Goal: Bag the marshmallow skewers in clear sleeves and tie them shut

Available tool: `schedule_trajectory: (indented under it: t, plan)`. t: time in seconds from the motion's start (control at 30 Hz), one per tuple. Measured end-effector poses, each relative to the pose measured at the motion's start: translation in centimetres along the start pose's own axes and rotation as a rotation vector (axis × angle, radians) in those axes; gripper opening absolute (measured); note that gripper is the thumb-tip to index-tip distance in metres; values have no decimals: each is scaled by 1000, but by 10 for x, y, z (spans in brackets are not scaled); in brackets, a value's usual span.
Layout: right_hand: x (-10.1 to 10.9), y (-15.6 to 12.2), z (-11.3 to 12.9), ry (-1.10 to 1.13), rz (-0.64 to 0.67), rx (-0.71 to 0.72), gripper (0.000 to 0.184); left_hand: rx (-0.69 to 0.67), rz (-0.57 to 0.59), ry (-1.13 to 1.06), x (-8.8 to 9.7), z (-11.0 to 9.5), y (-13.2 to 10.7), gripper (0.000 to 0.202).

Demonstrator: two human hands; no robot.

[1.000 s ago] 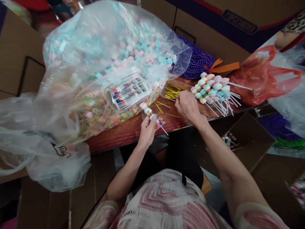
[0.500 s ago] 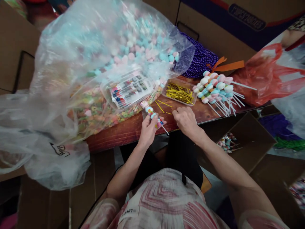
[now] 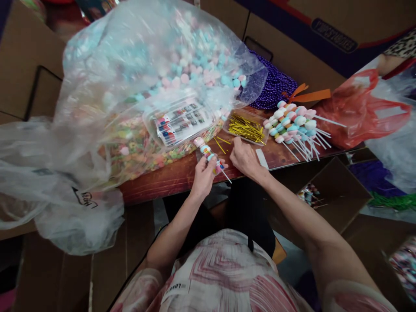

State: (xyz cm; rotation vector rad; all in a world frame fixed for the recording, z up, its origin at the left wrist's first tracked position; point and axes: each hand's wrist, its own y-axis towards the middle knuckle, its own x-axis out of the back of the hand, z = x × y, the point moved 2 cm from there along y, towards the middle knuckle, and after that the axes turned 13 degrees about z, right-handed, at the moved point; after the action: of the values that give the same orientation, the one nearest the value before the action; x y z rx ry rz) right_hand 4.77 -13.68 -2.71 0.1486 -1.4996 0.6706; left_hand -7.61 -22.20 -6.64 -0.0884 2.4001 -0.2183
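Observation:
My left hand [image 3: 204, 175] is closed around a candy skewer [image 3: 205, 149] of pastel marshmallows and gummies, its white stick pointing toward me. Clear wrapping with a printed patch seems to cover it. My right hand [image 3: 244, 157] is closed, knuckles up, on the table just right of the skewer. Its fingertips are hidden, so what they pinch cannot be made out. Beyond it lie loose gold twist ties [image 3: 221, 146] and a clear tray [image 3: 267, 139] full of more ties. A small white strip [image 3: 261, 159] lies beside my right wrist.
Finished-looking marshmallow skewers [image 3: 294, 122] are piled at the right, near a red plastic bag [image 3: 357, 108]. A large clear bag of marshmallows [image 3: 146, 56], a plastic box with printed labels [image 3: 182, 119] and a bag of gummies [image 3: 139, 151] fill the left. Purple beads [image 3: 273, 82] lie behind.
My right hand has shifted slightly left, closer to the skewer, uncovering the white strip. A loose tie piece near its fingers is out of sight. My left hand keeps its hold.

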Motion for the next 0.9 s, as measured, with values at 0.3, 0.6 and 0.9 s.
schedule_trajectory:
  t: [0.3, 0.6, 0.9]
  plan:
    - [-4, 13, 20, 31, -149, -81, 20, -5, 5, -18, -2, -3, -1, 49]
    - [10, 22, 23, -253, -45, 121, 33, -17, -7, -33, 1, -2, -1, 47]
    - [16, 22, 17, -328, 0, 247, 33, -25, -14, -43, 0, -3, -2, 46]
